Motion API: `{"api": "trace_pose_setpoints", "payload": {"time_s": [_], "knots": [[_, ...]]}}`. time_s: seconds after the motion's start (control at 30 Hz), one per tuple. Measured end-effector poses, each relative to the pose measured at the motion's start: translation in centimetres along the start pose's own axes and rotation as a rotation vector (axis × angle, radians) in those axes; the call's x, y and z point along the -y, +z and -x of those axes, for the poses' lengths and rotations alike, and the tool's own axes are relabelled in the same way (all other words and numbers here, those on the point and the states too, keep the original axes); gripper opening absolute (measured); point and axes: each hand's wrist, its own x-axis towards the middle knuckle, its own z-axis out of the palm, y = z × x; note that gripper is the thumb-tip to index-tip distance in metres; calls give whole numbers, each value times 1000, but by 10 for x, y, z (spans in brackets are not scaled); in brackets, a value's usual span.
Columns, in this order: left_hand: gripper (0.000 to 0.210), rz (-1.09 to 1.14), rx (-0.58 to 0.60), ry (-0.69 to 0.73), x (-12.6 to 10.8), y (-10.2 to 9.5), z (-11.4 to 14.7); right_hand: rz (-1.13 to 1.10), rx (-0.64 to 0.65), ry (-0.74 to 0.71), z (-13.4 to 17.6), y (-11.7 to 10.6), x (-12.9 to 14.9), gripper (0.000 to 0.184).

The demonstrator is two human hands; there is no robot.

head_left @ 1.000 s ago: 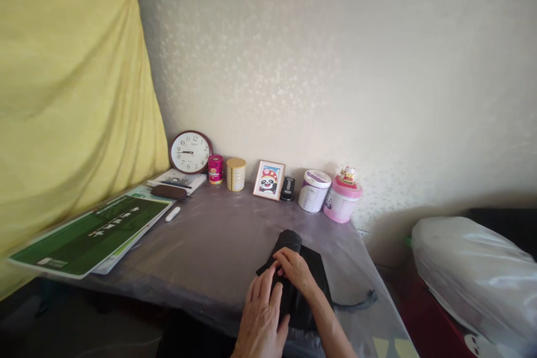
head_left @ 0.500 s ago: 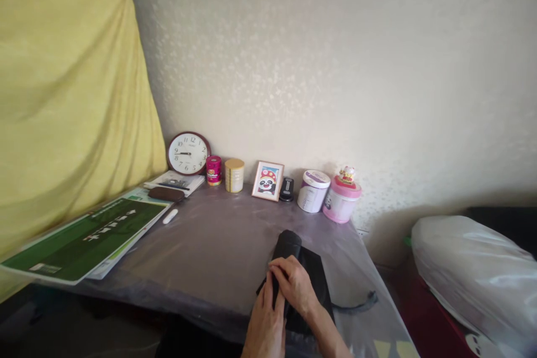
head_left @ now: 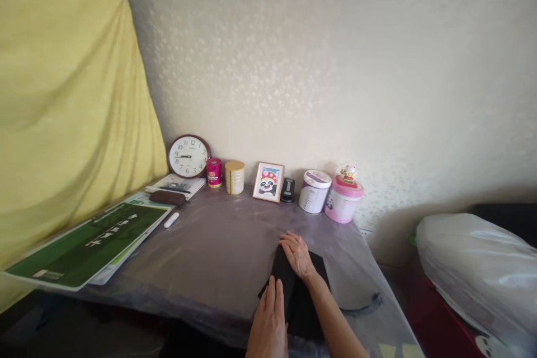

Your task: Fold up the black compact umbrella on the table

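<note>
A black folded piece [head_left: 305, 313], which looks like cloth, lies near the front right of the table. My left hand [head_left: 268, 316] rests on its near left part, fingers straight and close together. At the far end, my right hand [head_left: 297, 254] lies over the top edge with its fingers stretched out to the left. Both hands press down flat and appear to grip nothing. The right forearm crosses over the black piece and hides some of it. A dark curved strap [head_left: 363, 307] lies to the right of it.
A plastic-covered table [head_left: 210, 251] carries a clock [head_left: 189, 155], a picture frame [head_left: 268, 182], a purple-white tub [head_left: 314, 193] and a pink tub [head_left: 343, 201] along the wall. Green boards [head_left: 92, 243], a brown case [head_left: 166, 197] and a white pen-like object [head_left: 171, 220] lie left.
My hands were together on the middle of the black piece. The right hand has moved away to its far end and flattened. The raised rolled part there now looks flatter.
</note>
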Motion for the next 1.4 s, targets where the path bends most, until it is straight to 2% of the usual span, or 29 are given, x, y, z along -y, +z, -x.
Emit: {"api": "trace_pose_setpoints", "payload": {"time_s": [0.1, 0.2, 0.37, 0.47, 0.53, 0.7, 0.83, 1.0, 1.2, 1.4], "knots": [[76, 7, 2, -16, -1, -2, 0, 12, -74, 145, -10, -1, -12, 32], [72, 26, 21, -24, -6, -10, -1, 52, -147, 265, -6, -14, -26, 33], [70, 24, 67, -37, -12, -27, 1, 128, -243, 445, 38, -47, -50, 36], [71, 45, 67, -20, -12, -33, 3, 97, -212, 563, 68, -56, -56, 37], [74, 69, 53, -8, -11, -36, 5, 47, -186, 592, 82, -55, -55, 36], [84, 73, 78, -44, -13, -40, 7, 3, -206, 562, 96, -51, -40, 36], [87, 85, 76, -80, -17, -40, 7, 3, -183, 572, 96, -51, -30, 39], [89, 95, 31, -56, -15, -31, 7, -40, -152, 603, 91, -50, -22, 44], [92, 70, -3, -45, -6, -15, 9, -324, -84, 469, 76, -53, 6, 39], [94, 20, 3, -41, -4, -4, 9, -355, -142, 391, 53, -45, 37, 36]]}}
